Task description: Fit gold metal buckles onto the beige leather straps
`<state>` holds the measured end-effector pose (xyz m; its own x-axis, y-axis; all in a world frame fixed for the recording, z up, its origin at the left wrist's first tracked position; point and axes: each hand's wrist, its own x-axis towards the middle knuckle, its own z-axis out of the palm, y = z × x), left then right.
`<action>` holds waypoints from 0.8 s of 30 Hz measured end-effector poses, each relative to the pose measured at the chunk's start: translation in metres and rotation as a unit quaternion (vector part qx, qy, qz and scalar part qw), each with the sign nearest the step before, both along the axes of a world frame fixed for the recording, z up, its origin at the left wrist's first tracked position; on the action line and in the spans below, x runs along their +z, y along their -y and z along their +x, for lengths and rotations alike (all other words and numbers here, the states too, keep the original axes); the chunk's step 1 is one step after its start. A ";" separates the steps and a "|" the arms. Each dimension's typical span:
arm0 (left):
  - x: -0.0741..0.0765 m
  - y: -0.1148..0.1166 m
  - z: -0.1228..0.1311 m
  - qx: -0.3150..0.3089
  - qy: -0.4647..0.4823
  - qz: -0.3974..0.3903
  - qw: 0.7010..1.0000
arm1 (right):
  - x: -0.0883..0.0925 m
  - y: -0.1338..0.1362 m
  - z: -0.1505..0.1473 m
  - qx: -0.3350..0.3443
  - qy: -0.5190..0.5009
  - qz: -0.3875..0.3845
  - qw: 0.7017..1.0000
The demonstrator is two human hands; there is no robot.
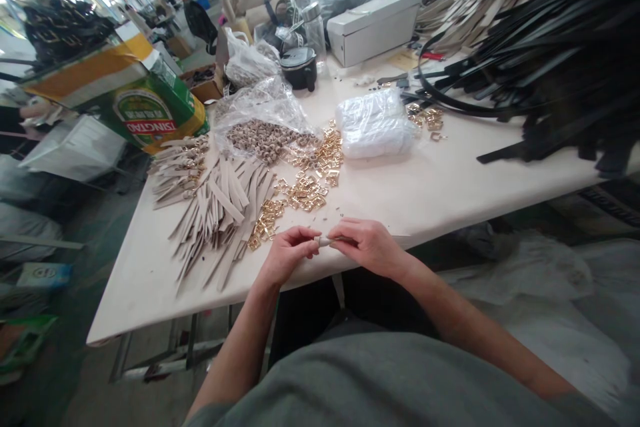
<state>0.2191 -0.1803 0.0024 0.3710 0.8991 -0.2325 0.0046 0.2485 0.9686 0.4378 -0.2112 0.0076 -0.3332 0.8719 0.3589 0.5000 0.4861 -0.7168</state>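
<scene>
Over the table's front edge, my left hand (pixel 295 248) pinches one end of a small beige strap piece (pixel 324 241), which looks like a strap with a keeper loop. My right hand (pixel 367 244) is closed on its other end, and those fingers hide much of it. Just beyond my left hand lie loose gold buckles (pixel 303 192). Left of them, cut beige straps (pixel 220 203) are heaped in a fan. Small beige keeper loops (pixel 263 139) spill from a clear plastic bag (pixel 265 103) behind the buckles.
A wrapped clear plastic packet (pixel 373 123) sits mid-table (pixel 420 197). Black straps (pixel 550 60) hang over the right side. Farther back are a white box (pixel 375 23), a dark lidded mug (pixel 299 68) and a glass jar (pixel 314 30). A green carton (pixel 145 103) stands at the left.
</scene>
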 end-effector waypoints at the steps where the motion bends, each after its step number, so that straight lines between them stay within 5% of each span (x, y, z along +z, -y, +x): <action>1: -0.001 0.000 0.001 0.009 0.002 0.000 1.000 | -0.002 0.000 -0.001 -0.012 0.004 0.007 1.000; 21: -0.007 0.010 0.024 0.097 0.066 0.020 0.993 | -0.003 0.003 -0.019 -0.107 -0.102 0.012 0.989; 24: -0.006 0.010 0.024 0.105 0.088 -0.005 0.991 | -0.001 0.002 -0.016 -0.080 -0.087 0.005 0.993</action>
